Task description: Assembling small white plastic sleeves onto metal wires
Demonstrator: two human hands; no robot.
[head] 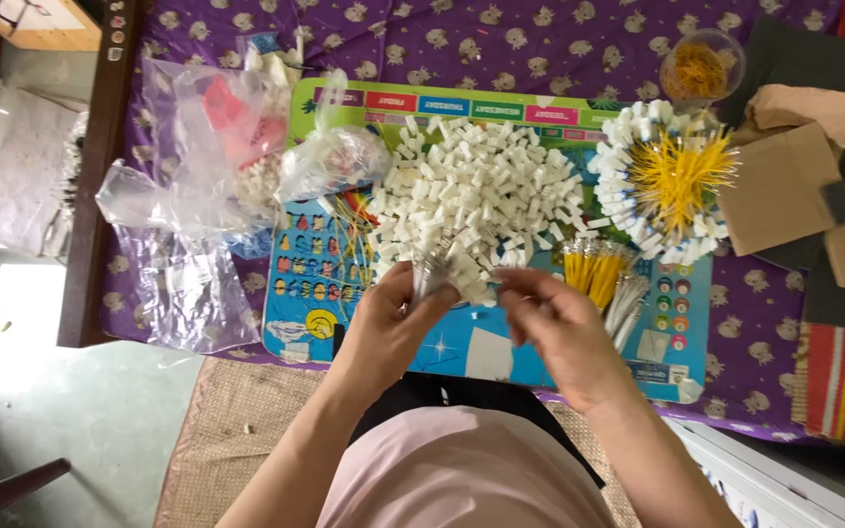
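— Left hand [388, 323]?
— Closed on a bundle of thin silvery wires [429, 277], beside the heap of small white plastic blocks [476, 191].
— Right hand [550, 328]?
— Fingers pinched near the bundle; contents blurred, cannot tell.

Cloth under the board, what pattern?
Purple cloth with small pale animal figures; head view.

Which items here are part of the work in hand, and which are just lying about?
In use: left hand and right hand; small white pieces; yellow wire bundle; finished ring of wired pieces.

Lying about: clear plastic bags; cardboard scraps; cup of orange bands.
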